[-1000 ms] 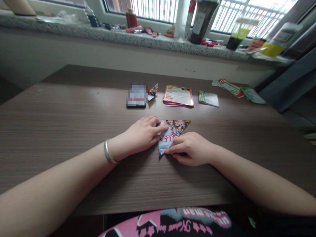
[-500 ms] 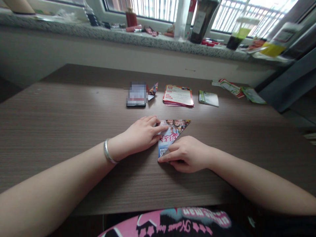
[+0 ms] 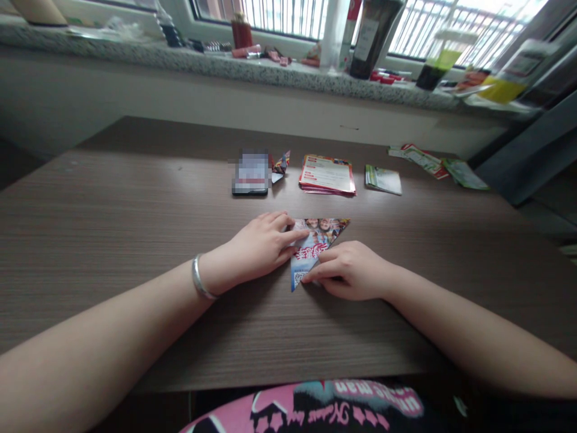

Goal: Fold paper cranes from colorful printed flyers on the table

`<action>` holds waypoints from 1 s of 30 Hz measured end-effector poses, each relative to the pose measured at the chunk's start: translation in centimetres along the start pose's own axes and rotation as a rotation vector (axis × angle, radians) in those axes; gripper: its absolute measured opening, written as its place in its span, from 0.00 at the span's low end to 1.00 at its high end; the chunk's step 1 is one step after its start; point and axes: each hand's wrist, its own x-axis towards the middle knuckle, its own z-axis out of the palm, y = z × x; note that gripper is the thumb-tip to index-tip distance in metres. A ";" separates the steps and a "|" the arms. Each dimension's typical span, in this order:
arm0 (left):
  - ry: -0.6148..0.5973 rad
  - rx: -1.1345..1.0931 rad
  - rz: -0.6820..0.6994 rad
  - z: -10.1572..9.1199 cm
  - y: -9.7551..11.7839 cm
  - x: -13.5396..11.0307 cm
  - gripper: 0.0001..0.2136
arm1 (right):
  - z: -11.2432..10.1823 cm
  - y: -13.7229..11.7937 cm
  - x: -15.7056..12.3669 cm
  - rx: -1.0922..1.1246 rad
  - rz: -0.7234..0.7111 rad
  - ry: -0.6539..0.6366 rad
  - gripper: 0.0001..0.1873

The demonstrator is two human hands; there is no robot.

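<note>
While both forearms reach in over the table point(image 3: 135, 204), a folded paper point(image 3: 313, 248) lies between the hands, a flat triangle with one corner pointing at the person. It carries printed pictures along its far edge, red lettering across the middle and a square code by the near corner.

From where I stand, the left hand point(image 3: 264, 243) is palm down and loosely spread, its fingers resting on the paper's left side; a silver bracelet point(image 3: 197, 279) circles that wrist. The right hand point(image 3: 351, 270) has its index finger stretched along the slanting edge, the tip beside the code. Its other fingers are bent under, and I can't tell whether they pinch anything.

Beyond the paper, a phone point(image 3: 251, 171) with a blurred screen sits just beside a small folded piece point(image 3: 282, 165). Right of those come a stack of cards point(image 3: 328, 175), a smaller pile point(image 3: 383, 180) and some leaflets point(image 3: 426, 161).
</note>
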 end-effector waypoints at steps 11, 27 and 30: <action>0.020 0.010 0.021 0.4 -0.2 -0.3 0.17 | -1.4 2.7 -1.5 -0.090 0.259 0.071 0.16; 0.037 -0.007 0.028 0.7 -0.6 -0.7 0.17 | -2.6 6.3 -2.8 -0.263 0.765 0.146 0.17; 0.039 -0.006 0.036 0.7 -0.7 -0.7 0.17 | -2.5 6.0 -2.6 -0.299 0.790 0.151 0.17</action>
